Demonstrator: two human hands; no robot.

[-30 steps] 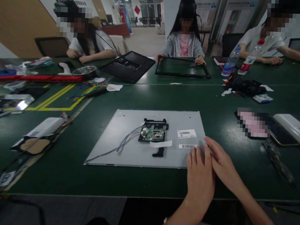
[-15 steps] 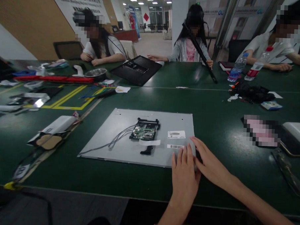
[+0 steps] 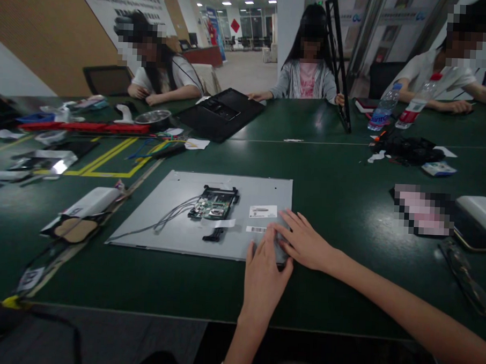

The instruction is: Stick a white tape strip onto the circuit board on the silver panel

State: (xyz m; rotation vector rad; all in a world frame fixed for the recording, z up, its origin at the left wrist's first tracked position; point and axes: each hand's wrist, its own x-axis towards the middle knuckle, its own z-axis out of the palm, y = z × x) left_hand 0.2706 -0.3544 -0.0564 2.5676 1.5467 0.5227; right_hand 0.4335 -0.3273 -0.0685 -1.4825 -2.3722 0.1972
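Note:
A grey metal panel (image 3: 236, 243), like the back of a flat screen, lies flat on the green table. A green circuit board (image 3: 213, 206) in a black bracket sits on it, with grey cables (image 3: 171, 216) running to its left edge. White labels (image 3: 263, 211) are stuck near the right side. At the panel's near right corner, my left hand (image 3: 265, 274) rests with its fingers stretched over the surface. My right hand (image 3: 308, 241) lies across the right edge, fingers extended beside the left one. Both hands are open; their thumbs are partly hidden at the corner.
Several people sit across the table (image 3: 348, 170). One holds a thin black frame (image 3: 339, 63) upright and touches a black panel (image 3: 222, 114). Bottles (image 3: 385, 107), phones (image 3: 477, 222) and eyeglasses (image 3: 464, 277) lie right. A white packet (image 3: 91, 202) and cables are left.
The grey panel has slid left along the table, with both my hands moving left at its right edge. Across the table, the person has raised the black frame more upright.

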